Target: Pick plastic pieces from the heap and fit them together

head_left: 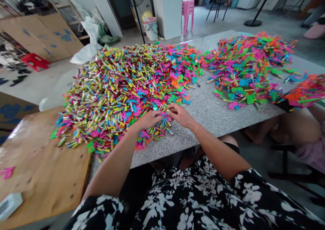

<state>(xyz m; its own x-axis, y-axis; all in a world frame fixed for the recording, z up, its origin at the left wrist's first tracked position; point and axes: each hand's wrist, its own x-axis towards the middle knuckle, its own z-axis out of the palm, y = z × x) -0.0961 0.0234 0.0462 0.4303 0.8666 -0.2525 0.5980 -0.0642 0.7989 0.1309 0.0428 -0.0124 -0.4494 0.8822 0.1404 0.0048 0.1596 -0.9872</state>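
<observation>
My left hand (151,119) and my right hand (181,116) almost meet at the near edge of a big heap. Both have fingers drawn into a pinch around something too small to make out. Beneath and beside them lie bright plastic pieces (135,104) in pink, orange, green and blue. The heap's left and middle part is mostly small tubes (109,77) with yellow, blue and clear bands and dark red ends. A few loose tubes and plastic pieces lie just below my fingers on the speckled grey tabletop (200,104).
Another colourful heap (243,67) covers the table's right part. At the far right, another person's hand (321,81) is by a dark container piled with pieces. A wooden board (45,169) adjoins on the left, with a pink piece (7,172) and a white device (10,205).
</observation>
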